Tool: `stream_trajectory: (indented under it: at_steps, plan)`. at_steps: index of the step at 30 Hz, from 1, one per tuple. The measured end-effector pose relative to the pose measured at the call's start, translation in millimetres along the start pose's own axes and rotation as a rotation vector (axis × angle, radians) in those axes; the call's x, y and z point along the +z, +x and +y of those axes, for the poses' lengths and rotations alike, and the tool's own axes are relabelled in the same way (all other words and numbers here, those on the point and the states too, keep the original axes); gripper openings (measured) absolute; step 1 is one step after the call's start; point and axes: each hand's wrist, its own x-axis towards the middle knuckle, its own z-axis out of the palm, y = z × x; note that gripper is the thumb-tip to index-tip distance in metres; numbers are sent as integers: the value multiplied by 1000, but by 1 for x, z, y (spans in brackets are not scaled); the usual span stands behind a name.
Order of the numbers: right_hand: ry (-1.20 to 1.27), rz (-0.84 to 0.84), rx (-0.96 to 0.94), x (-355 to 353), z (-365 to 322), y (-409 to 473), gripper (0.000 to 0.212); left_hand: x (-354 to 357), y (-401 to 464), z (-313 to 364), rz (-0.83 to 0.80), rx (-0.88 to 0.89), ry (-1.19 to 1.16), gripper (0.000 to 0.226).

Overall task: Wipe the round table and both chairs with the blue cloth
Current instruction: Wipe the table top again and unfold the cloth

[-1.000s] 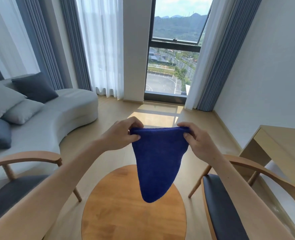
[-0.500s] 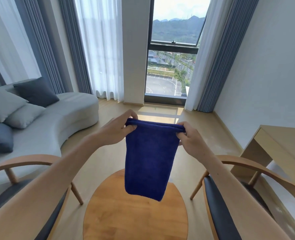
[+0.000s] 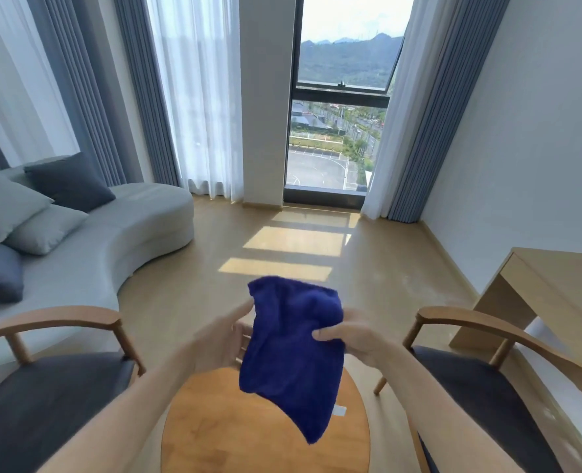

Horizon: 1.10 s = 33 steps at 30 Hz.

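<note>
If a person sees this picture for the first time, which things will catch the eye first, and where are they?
The blue cloth stands out most, held in the air at the centre above the round table, gripped by the right hand while the blurred left hand is at its left edge. Behind it, the tall window shows hills and a court, with sunlit patches on the floor below it.
</note>
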Motion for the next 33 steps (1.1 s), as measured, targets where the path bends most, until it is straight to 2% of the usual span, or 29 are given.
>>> stream_trajectory:
  at_steps: [1,3,4,7,9,11,14,18,22,24,26,28,30,33]
  plan:
    - [40,68,46,4,11,5,27,-1,4,-15,-18,-28,-4,71]
    - [146,132,123,7,20,12,21,-3,7,-24,-17,0,4,56]
    - [194,114,135,5,19,15,20,-3,7,-23,-12,26,0,50]
    - [211,-2,94,-2,10,16,29,-4,9,-9,47,77,-17,51]
    - [149,44,58,-5,8,16,30,-5,10,-2,100,102,-6,39]
    - [12,170,22,-4,4,14,27,-5,9,6,158,135,65,28]
    - [-208,298,-12,-2,-2,16,22,-4,8,17,277,176,224,26]
    - [-161,368,28,-3,-11,17,16,-4,8,29,433,264,425,22]
    - [5,212,60,-12,-20,14,39,-10,9,33,564,340,467,19]
    - [-57,205,38,-14,-21,13,56,-13,9,35,617,351,445,27]
    - [-202,267,-21,-13,-22,13,49,-14,7,37,570,354,390,28]
    - [-280,327,-75,-13,-24,13,34,-14,0,38,413,402,313,9]
    - [-370,369,-106,-15,-26,13,27,-14,-6,38,284,460,305,20]
    - [-502,407,-141,-18,-28,15,20,-14,-4,37,384,479,459,16]
